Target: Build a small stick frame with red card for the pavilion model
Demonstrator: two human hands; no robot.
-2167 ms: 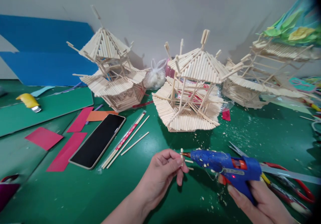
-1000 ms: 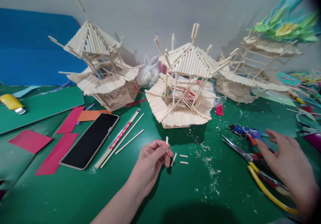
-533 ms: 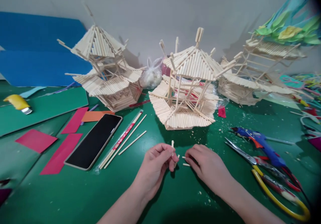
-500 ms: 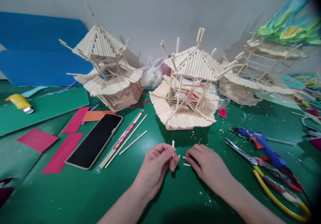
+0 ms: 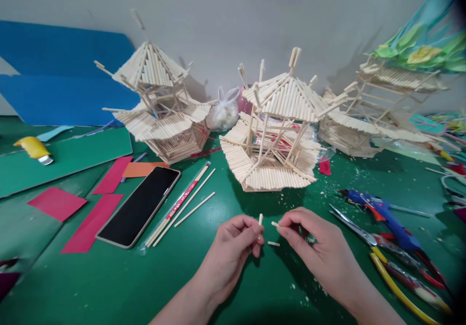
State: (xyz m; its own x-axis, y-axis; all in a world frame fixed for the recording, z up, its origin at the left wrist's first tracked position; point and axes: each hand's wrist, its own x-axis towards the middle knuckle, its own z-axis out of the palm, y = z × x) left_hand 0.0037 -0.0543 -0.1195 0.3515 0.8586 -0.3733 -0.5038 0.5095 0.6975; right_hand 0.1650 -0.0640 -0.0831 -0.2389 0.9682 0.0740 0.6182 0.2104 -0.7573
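My left hand [image 5: 233,247] pinches a short wooden stick [image 5: 260,219] upright between thumb and fingers. My right hand [image 5: 316,247] pinches a second short stick piece [image 5: 274,224], its tip aimed at the first from a few centimetres away. One more short stick piece [image 5: 273,243] lies on the green table [image 5: 109,286] between the hands. Just behind them stands a stick pavilion model [image 5: 273,130]. The blue glue gun [image 5: 378,211] lies on the table to the right of my right hand.
Two more stick models [image 5: 160,109] [image 5: 378,111] stand at the back. A black phone [image 5: 140,206], long chopsticks [image 5: 184,203], red paper pieces [image 5: 91,223] and a yellow cutter [image 5: 34,148] lie left. Scissors and yellow-handled pliers [image 5: 393,266] lie right. Blue boards [image 5: 61,79] lean on the wall.
My right hand laid the glue gun down at the right, came back to the middle and picked a short stick piece off the table. My left hand kept holding its stick.
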